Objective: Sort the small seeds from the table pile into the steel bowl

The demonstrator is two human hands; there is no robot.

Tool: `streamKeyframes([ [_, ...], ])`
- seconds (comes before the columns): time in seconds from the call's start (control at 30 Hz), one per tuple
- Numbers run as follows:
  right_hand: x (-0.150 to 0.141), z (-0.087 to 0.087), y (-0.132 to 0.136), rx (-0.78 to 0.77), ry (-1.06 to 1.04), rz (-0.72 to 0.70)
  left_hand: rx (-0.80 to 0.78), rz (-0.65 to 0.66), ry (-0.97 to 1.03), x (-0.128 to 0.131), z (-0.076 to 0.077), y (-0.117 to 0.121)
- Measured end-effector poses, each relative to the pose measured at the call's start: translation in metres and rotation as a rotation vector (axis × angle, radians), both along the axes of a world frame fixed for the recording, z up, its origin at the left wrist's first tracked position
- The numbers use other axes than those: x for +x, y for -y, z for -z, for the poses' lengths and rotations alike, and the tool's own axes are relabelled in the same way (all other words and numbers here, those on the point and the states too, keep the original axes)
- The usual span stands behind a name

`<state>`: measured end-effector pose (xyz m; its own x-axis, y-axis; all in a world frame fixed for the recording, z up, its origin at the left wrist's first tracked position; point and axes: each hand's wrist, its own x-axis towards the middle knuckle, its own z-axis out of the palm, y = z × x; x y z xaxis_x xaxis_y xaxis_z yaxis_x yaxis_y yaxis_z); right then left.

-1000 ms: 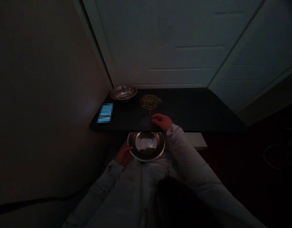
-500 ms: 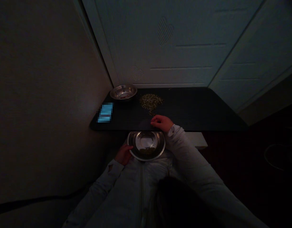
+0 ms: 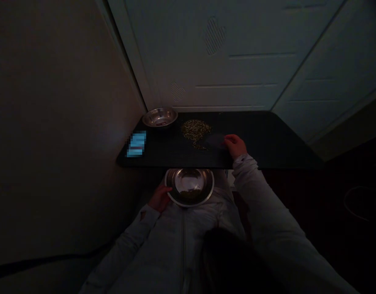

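Note:
My left hand (image 3: 161, 198) grips the left rim of a metal bowl (image 3: 208, 192), which rests on my lap by the table's front edge. Some small greenish-brown grains (image 3: 190, 193) lie in the bottom of that bowl. Over the table, my right hand (image 3: 236, 145) is closed on a thin, see-through sheet (image 3: 215, 140) that points left. Its exact kind is too dim to make out. Just left of the sheet, a pile of small pale and brown grains (image 3: 195, 130) lies on the tabletop, with a thin trail curling toward me.
A second metal bowl (image 3: 159, 118) stands at the back left of the dark table (image 3: 267, 139). In front of it lies a blurred, glowing blue rectangle (image 3: 136, 144). A white panelled door (image 3: 243, 71) rises behind the table, and a wall (image 3: 68, 122) is close on the left.
My right hand has moved right and away from me, from the table's front edge, and the see-through sheet shows more clearly. The grain trail reaches further right. My left hand and the bowl stay put.

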<state>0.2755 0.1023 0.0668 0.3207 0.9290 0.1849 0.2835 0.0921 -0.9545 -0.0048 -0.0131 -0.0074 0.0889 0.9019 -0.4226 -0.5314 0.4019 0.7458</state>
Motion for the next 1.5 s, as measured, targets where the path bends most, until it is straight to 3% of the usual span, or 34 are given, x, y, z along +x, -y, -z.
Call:
streamKeyframes([
  [0.07, 0.002, 0.003, 0.001, 0.001, 0.059, 0.04, -0.008, -0.004, -0.01, 0.0, 0.0, -0.001],
  [0.2, -0.005, 0.005, 0.005, 0.032, 0.139, -0.032, -0.012, -0.009, -0.015, 0.001, 0.0, -0.001],
  [0.87, -0.026, 0.007, 0.002, 0.006, 0.271, -0.061, -0.021, 0.0, -0.029, 0.003, -0.004, 0.001],
  [1.17, -0.024, 0.008, 0.003, 0.011, 0.178, -0.117, -0.046, -0.014, -0.033, 0.004, -0.012, 0.001],
  [1.5, -0.027, 0.003, 0.007, -0.014, 0.132, -0.146, -0.033, -0.001, -0.027, 0.004, -0.009, 0.001],
])
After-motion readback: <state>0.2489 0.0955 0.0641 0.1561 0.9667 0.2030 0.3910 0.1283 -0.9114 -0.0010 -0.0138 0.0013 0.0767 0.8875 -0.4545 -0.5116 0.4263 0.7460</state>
